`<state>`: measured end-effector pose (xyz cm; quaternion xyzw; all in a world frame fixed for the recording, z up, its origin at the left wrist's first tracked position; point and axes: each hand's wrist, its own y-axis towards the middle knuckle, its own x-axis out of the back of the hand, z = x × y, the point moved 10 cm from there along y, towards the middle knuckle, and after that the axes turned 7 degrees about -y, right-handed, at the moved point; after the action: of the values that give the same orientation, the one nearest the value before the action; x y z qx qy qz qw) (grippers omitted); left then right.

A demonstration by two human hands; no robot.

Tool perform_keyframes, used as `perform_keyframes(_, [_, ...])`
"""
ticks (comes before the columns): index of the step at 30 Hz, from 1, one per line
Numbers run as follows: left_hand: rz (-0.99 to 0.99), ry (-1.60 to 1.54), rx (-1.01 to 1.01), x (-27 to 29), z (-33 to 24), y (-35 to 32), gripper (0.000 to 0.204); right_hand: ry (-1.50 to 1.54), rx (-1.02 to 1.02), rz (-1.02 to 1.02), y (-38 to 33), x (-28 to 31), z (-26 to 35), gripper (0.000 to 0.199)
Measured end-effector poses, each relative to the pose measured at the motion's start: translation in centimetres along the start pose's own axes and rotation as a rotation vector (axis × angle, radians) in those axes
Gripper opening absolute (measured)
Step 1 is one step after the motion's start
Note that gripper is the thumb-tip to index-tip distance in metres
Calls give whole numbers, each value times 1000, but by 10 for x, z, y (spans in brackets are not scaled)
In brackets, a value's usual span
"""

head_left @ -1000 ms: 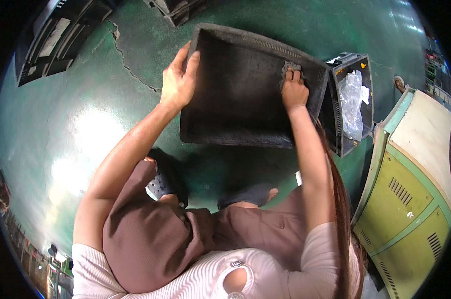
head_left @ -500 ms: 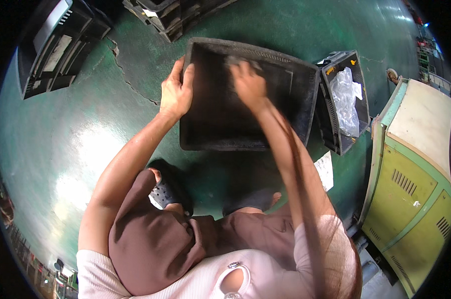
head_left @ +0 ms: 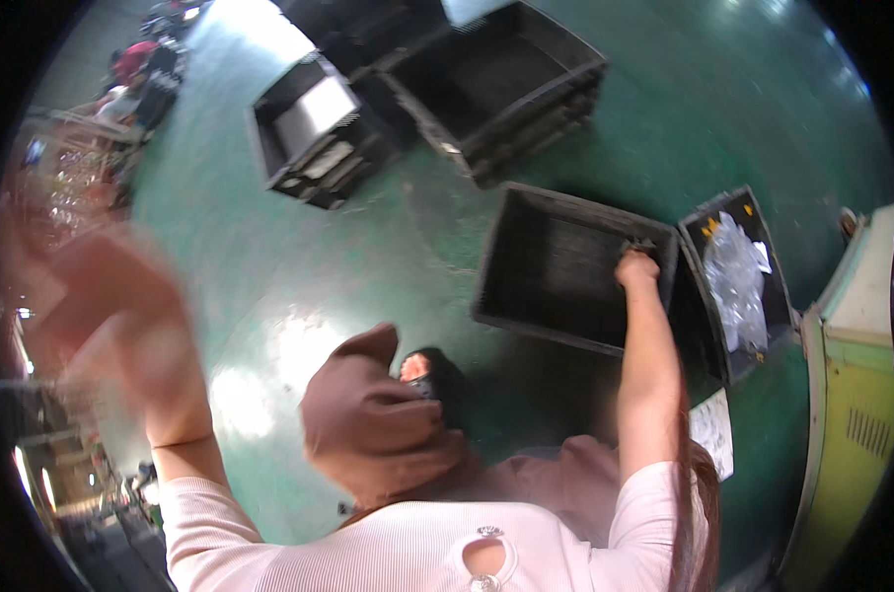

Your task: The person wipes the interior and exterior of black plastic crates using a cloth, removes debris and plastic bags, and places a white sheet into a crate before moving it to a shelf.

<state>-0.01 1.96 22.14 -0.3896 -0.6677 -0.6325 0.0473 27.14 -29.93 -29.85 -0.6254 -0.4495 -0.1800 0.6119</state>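
Note:
A black plastic crate [head_left: 556,261] sits on the floor in front of me, its open side up. Inside it, near its right wall, my right hand [head_left: 638,266] is closed around a dark crumpled cloth [head_left: 642,245]; its exact kind is hard to see. My left hand [head_left: 116,296] is off the crate, raised at the far left, and so smeared by motion that its fingers cannot be read. Against the crate's right side stands a smaller black crate [head_left: 706,321] holding clear plastic bags [head_left: 733,276].
Beyond the crate lie a large black crate [head_left: 506,74] and a smaller one with a white sheet [head_left: 314,113]. A yellow-green metal cabinet [head_left: 861,395] stands at the right. A paper sheet [head_left: 713,434] lies on the green floor [head_left: 408,237] near my right arm.
My left hand has let go of the crate's left rim and swung far left. My right hand has moved to the crate's right end. The whole view has shifted.

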Motion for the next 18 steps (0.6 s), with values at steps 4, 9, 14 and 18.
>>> perform_keyframes(4, [-134, 0, -238, 86, -117, 84, 56, -2, 105, 65, 5, 34, -2, 34])
perform_keyframes(9, [16, -267, -262, 56, -162, 64, 51, 590, 139, 486, -20, 114, -28, 39])
perform_keyframes(14, [55, -546, -217, -9, -181, 44, 46, 601, 46, 43, -54, 231, -178, 49])
perform_keyframes(18, [27, -654, -199, 2, -162, 43, 42, 647, -190, -72, -106, 287, -310, 49])
